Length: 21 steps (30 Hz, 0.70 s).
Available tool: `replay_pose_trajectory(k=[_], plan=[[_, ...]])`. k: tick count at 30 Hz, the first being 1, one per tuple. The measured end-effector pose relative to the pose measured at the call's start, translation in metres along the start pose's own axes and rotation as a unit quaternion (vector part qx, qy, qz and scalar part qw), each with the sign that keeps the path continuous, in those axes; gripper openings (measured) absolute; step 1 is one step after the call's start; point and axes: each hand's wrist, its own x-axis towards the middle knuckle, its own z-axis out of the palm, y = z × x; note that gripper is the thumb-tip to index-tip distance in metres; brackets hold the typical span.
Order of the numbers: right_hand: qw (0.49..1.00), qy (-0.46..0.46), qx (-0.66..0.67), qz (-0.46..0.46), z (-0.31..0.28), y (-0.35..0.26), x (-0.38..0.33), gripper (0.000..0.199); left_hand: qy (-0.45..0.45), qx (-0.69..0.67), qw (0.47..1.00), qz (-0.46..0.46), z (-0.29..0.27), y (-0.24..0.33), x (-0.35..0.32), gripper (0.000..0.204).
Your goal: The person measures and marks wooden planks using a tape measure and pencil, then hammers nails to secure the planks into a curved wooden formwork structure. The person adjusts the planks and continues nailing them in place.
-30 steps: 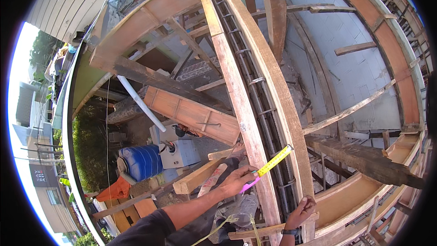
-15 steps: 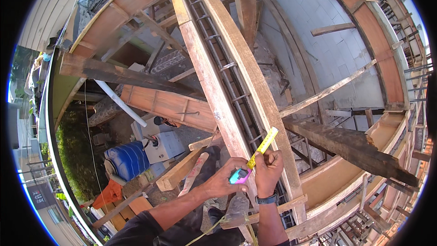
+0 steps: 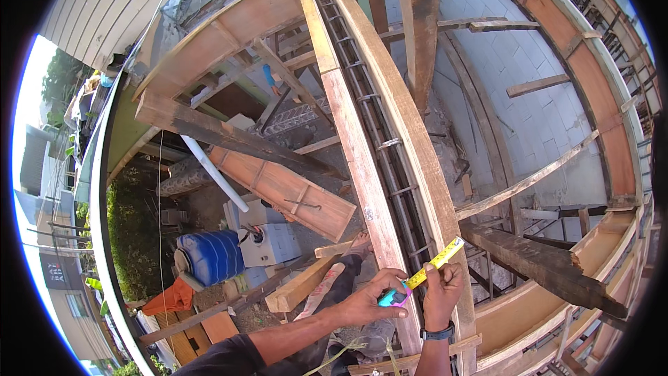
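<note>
My left hand (image 3: 372, 301) is closed around a small tape measure (image 3: 395, 297) with a turquoise and pink case. Its short yellow blade (image 3: 436, 262) sticks out to the right, tilted upward. My right hand (image 3: 442, 296), with a dark band on the wrist, pinches the blade between thumb and fingers. Both hands are above a long timber form, made of a pale reddish board (image 3: 362, 167) on the left and a brown board (image 3: 410, 118) on the right. Between these boards runs a steel rebar cage (image 3: 386, 143). Whether the blade touches the wood I cannot tell.
Below on the left are a blue barrel (image 3: 209, 257), a white box (image 3: 271, 244) and a loose wooden panel (image 3: 289, 195). A charred timber (image 3: 543, 261) juts out at right. Dark posts (image 3: 417, 28) and braces cross the openings. A person's blue sleeve (image 3: 269, 75) shows far below.
The view has shifted, so the scene sits further right and lower. The tape blade now slants flatter, its tip further right. Both hands keep their hold on it.
</note>
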Motion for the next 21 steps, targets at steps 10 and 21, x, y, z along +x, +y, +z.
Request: replay_pose_trajectory(k=[10, 21], plan=[[0.997, -0.054, -0.052, -0.024, 0.003, 0.004, 0.001, 0.040, 0.058, 0.044, 0.995, 0.072, 0.008, -0.011, 0.005, 0.056], [0.884, -0.131, 0.245, 0.375, -0.026, 0.024, -0.074, 0.043, 0.095, 0.222, 0.970, 0.020, 0.037, -0.013, -0.019, 0.110]])
